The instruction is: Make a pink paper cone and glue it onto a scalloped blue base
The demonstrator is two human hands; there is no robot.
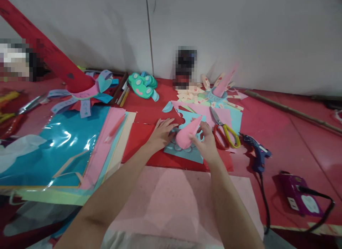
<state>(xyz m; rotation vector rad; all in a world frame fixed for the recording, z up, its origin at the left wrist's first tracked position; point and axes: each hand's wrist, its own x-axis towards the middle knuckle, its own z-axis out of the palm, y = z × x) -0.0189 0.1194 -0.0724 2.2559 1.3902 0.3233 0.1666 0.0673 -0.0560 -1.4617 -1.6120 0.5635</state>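
Observation:
A pink paper cone [187,134] lies tilted over a light blue sheet [184,155] with drawn rounded outlines, its tip pointing up and right. The thumb and fingers of my right hand [207,142] grip the cone's right side. My left hand [162,133] rests flat with fingers stretched out, at the left edge of the blue sheet and close to the cone. Under both is red card [141,140]. Scissors [223,129] with red and yellow handles lie just right of my right hand.
At right are a blue glue gun [258,152] and a purple power box [299,193] with cords. Coloured sheets [98,149] and a red cone with paper strips [80,88] are at left. Green paper cutouts [143,86] and a bamboo stick [294,111] lie near the wall.

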